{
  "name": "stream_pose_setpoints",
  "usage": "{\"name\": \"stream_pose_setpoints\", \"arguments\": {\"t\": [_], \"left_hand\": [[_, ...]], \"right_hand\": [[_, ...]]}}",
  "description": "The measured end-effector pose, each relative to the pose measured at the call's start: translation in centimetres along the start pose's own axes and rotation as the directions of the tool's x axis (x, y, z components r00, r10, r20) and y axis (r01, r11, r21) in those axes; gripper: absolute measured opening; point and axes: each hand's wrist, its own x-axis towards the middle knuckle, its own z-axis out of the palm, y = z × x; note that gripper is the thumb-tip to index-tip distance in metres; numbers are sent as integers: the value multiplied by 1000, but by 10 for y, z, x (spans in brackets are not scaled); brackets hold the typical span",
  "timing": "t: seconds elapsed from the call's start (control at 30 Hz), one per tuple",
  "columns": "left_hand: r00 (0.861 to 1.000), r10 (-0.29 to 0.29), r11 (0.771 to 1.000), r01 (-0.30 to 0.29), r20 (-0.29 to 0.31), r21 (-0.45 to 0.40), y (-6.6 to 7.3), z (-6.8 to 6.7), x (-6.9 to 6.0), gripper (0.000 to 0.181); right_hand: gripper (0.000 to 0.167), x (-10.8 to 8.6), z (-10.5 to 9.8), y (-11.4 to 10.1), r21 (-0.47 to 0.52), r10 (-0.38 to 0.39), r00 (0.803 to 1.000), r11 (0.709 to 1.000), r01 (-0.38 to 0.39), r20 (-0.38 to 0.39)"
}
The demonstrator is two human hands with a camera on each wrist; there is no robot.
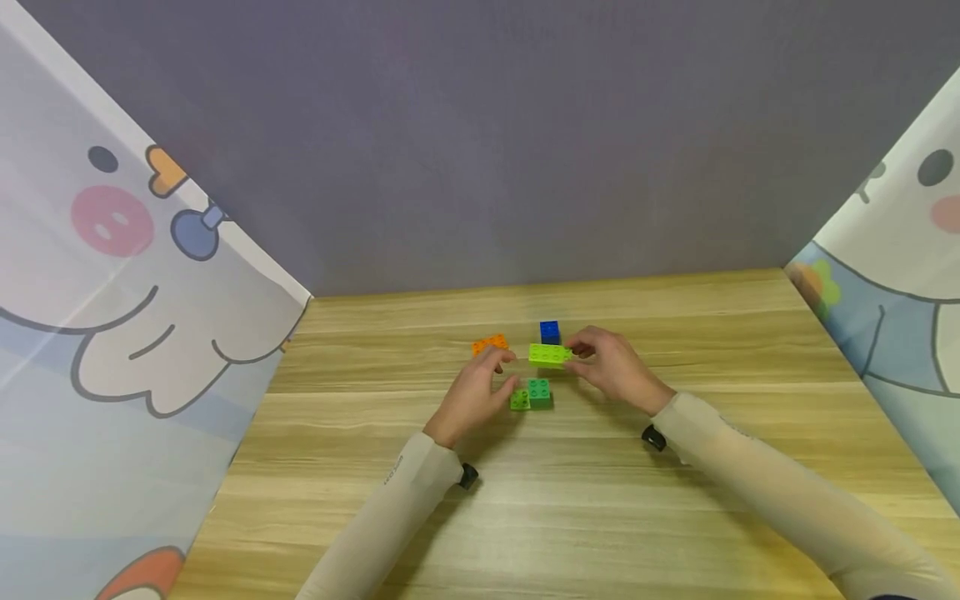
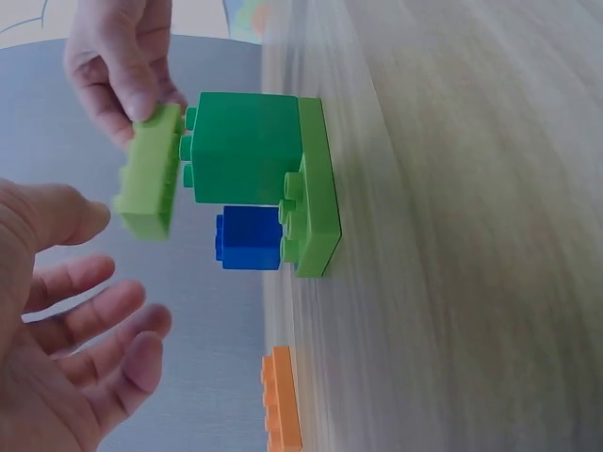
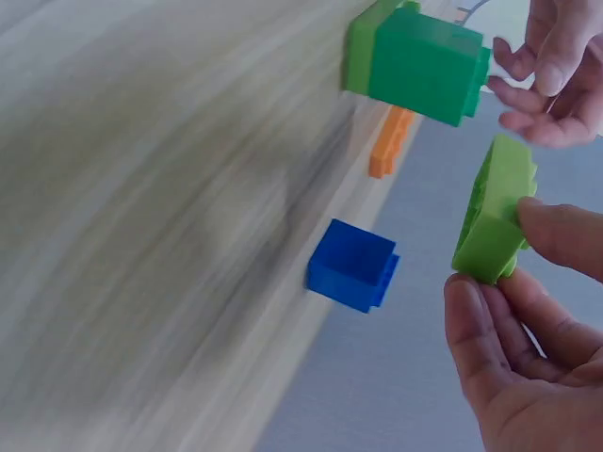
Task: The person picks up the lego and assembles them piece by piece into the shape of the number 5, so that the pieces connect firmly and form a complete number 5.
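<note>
In the head view, the lime brick [image 1: 547, 356] is a bright yellow-green oblong with studs along its top, just beyond the dark green block [image 1: 538, 392]. The right hand [image 1: 611, 367] pinches its right end; the left hand [image 1: 474, 393], left of the block, holds nothing, its fingers loosely curved. Beyond the block sit the blue brick [image 1: 550, 332] and, farther left, the orange brick [image 1: 491, 343]. The left wrist view shows the lime brick's smooth sides, slightly blurred, on the block's studded side; the block stands on one end of a light green base brick [image 2: 318, 212], whose other studs are bare. In the right wrist view, the lime brick is apart from the block, its hollow underside showing, held between thumb and fingertips.
</note>
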Motion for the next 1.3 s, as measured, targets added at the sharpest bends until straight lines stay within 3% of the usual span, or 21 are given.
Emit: {"name": "stream_pose_setpoints", "arguments": {"t": [0.13,0.23,0.47,0.73,1.3], "left_hand": [[998,14,1000,-12,-58,26,0,-1,2,42],[997,25,999,-23,-70,30,0,-1,2,47],[997,32,999,-31,-65,24,0,-3,0,48],[1000,14,999,-14,-19,30,0,-5,-3,46],[999,47,999,-47,-10,-6,-1,-13,-12,32]], "right_hand": [[28,1,0,-5,23,-50,998,998,50,23],[28,1,0,-8,30,-72,997,997,71,42],[29,1,2,-15,54,-127,991,991,125,39],[30,0,5,-18,61,-177,983,983,174,40],[28,2,10,-24,94,-193,978,978,185,84]]}}
